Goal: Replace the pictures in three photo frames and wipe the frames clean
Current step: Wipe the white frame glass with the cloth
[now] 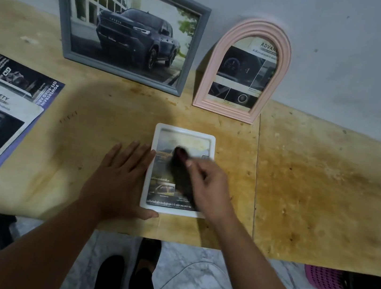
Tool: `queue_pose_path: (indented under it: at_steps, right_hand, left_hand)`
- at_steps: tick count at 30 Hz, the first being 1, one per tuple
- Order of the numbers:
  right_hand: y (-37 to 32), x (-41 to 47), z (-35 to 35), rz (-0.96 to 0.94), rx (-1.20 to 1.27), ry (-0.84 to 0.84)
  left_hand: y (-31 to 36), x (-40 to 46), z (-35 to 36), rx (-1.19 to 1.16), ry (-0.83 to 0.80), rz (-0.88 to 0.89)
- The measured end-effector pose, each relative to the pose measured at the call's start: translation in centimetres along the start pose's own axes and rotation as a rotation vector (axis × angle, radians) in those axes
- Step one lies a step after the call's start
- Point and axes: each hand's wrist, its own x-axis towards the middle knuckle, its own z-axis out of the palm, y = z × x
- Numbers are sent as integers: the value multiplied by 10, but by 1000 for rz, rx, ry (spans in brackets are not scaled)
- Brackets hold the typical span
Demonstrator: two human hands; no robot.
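A white photo frame (179, 170) lay flat on the wooden counter (314, 187). The left hand (119, 178) pressed beside its left edge, fingers straight. The right hand (208, 184) gripped a dark cloth (179, 167) on its glass. Behind it stood a grey frame (128, 23) and a pink arched frame (245, 70).

- I am at a rough, stained plywood bench (314, 187) against a scuffed painted wall (347, 44).
- Marble-patterned floor tiles (201, 282) below suggest a home workroom.
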Motion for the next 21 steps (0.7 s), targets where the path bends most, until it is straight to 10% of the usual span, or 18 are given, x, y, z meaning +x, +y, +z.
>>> queue_pose_path:
  at_steps: [2,7,12,18,21]
  right_hand:
    - [5,26,-17,-122,-235,190]
    - [34,44,-11,-253,-891,31]
    - [32,-6,0,-240,-704,-6]
    - [-1,-35,-16,-73,-466,-463]
    - [-19,5,-38,68,-260,-337]
  left_hand:
    - [0,0,0,10,-15,1]
    - [0,1,0,19,-30,-7]
    - [0,0,-1,13,-17,1]
    - [-1,0,-1,-1,-18,1]
    - [-1,0,-2,-6,-15,-1]
